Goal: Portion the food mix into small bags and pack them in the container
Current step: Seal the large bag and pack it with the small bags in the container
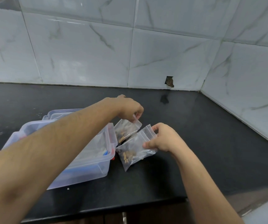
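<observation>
Two small clear bags of food mix sit on the black counter (194, 143), just to the right of the plastic container (97, 165). The far bag (126, 128) is pinched at its top edge by the left hand (130, 109), whose fingers curl down onto the strip while the arm reaches across above the container. The near bag (135, 151) lies tilted, brown pieces gathered in its lower left corner; the right hand (164, 139) grips its right side, thumb on the front and fingers curled round the upper edge. The two bags touch or overlap where they meet; which one, I cannot tell. The container is translucent with red clips along its right rim, and clear plastic shows inside it. Its lid (60, 113) lies just behind it. Grey marbled tiles (81, 54) cover the wall behind the counter.
</observation>
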Available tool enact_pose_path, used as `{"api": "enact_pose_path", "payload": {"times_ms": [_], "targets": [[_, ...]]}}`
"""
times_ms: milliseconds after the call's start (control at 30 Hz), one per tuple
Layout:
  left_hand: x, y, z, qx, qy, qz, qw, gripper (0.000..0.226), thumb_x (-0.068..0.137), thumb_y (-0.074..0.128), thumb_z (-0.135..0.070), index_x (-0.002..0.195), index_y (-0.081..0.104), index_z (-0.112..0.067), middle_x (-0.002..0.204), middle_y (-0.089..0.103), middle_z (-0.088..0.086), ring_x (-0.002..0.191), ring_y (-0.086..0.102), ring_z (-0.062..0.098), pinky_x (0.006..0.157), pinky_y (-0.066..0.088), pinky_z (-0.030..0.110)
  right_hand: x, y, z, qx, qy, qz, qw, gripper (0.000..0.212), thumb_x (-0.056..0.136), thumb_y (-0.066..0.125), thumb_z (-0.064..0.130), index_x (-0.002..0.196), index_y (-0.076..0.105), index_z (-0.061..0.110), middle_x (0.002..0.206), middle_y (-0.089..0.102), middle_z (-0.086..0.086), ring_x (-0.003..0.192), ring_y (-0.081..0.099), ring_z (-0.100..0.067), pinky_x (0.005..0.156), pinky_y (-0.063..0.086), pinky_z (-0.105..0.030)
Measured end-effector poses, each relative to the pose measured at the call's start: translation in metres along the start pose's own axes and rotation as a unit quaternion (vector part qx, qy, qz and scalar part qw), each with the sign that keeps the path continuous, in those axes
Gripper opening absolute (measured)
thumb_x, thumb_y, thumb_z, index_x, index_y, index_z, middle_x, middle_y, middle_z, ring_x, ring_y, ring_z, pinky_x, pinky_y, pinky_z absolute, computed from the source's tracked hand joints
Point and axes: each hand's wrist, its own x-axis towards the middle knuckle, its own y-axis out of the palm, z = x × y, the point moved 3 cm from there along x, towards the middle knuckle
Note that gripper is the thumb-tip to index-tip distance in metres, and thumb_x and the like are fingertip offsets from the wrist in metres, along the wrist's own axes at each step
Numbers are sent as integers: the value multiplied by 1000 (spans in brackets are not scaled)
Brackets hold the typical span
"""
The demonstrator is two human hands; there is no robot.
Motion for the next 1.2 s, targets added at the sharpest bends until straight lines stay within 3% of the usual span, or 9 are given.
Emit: {"api": "enact_pose_path", "payload": {"times_ms": [100,200,333,433,567,767,967,1100,1200], "targets": [[-10,-1,4,-2,-2,14,1000,29,81,71,-26,101,50,-30,100,53,-14,96,48,13,100,26,42,-1,1,3,7,-3,-12,1000,30,70,81,17,89,59,24,95,70,-6,87,67,-24,81,55,-39],[-21,-7,8,-12,7,-39,999,23,81,69,-18,97,56,-28,95,55,-11,93,52,15,78,38,31,-3,-1,8,18,-15,-18,1000,17,73,73,8,77,63,21,90,73,-12,87,70,-29,79,56,-41],[-36,-17,16,-62,16,-62,996,20,78,72,-9,90,60,-20,83,56,-9,83,54,13,60,37,23,-8,-7,18,34,-43,-30,998,3,79,72,12,78,69,14,79,71,-10,72,63,-22,78,55,-40],[-56,-33,27,-131,8,-84,988,20,73,78,-10,81,62,-19,70,57,-17,71,55,3,61,38,14,-15,-18,30,39,-75,-71,994,10,85,63,11,76,68,13,70,65,-3,69,59,-18,76,55,-38],[-95,-59,49,-248,7,-146,958,15,73,79,-12,77,66,-20,70,64,-13,61,56,-9,65,42,10,-25,-33,50,15,-127,-133,983,15,93,54,14,89,66,23,83,64,4,78,61,-16,67,47,-28],[-163,-75,68,-365,-4,-219,905,17,77,73,-1,92,69,-7,89,68,11,78,57,13,77,44,26,-40,-51,97,21,-209,-165,964,21,95,49,11,88,60,28,82,61,3,81,61,-19,68,41,-26],[-207,-55,88,-345,-36,-110,932,17,83,68,-11,83,64,-27,87,63,3,83,56,16,77,43,35,-51,-38,141,44,-275,-88,956,28,92,43,1,90,63,20,81,59,-1,74,54,-16,71,43,-26],[-217,-25,94,-368,-75,-27,926,18,89,63,-7,90,60,-25,88,63,1,82,61,19,68,51,33,-56,-17,158,2,-304,18,953,29,93,45,2,83,61,23,71,52,7,62,48,-8,60,40,-23],[-215,0,93,-360,-110,31,926,18,91,59,-8,99,56,-25,104,61,7,86,62,17,70,56,32,-50,7,162,-67,-297,84,949,30,91,45,1,83,61,25,73,54,3,61,51,-12,57,44,-23]]}}
